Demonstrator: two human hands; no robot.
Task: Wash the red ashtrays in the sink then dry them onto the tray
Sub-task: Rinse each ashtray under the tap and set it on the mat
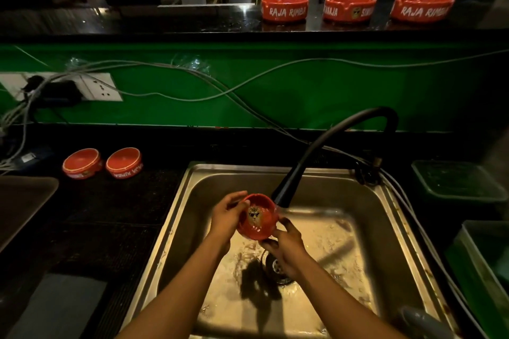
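Observation:
Over the steel sink (366,209) I hold a red ashtray (257,217) tilted toward me, just under the black faucet head (281,197). My left hand (226,217) grips its left rim, fingers curled over the edge. My right hand (285,245) holds its lower right edge from below. Two washed red ashtrays (82,164) (124,162) lie upside down on the dark counter to the left. Three more red ashtrays (284,8) (349,8) (422,8) stand upright on the upper bar ledge.
Water pools around the sink drain (276,270). Grey cables (192,82) run along the green wall from a socket strip (91,88). A dark tray corner (24,201) sits at far left, green plastic containers (457,181) (487,264) at right.

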